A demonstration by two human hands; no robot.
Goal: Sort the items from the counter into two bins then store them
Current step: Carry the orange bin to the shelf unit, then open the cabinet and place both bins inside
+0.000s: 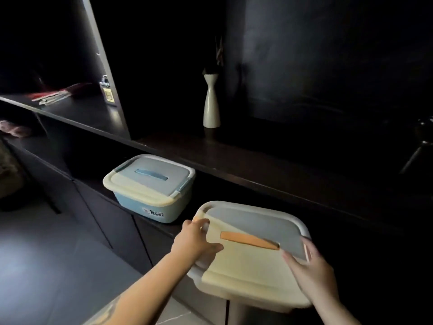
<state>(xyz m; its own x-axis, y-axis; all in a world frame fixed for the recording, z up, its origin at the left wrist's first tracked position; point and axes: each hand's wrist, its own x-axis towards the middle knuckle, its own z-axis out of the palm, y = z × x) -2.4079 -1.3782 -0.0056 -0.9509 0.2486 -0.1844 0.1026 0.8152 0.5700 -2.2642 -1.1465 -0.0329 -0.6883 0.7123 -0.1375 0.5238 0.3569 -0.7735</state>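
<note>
A lidded bin with a cream and grey lid and an orange handle is held in front of a dark shelf. My left hand grips its left edge, thumb on the lid and fingers curled round the rim. My right hand holds the right edge, with the fingers lying over the lid's rim. A second bin, blue with a cream and blue lid, stands closed on the lower shelf to the left. What is inside either bin is hidden.
A white slim vase stands on the dark upper counter. Red and white flat items lie on the counter at far left. Dark cabinet doors run below the shelf, above a grey tiled floor.
</note>
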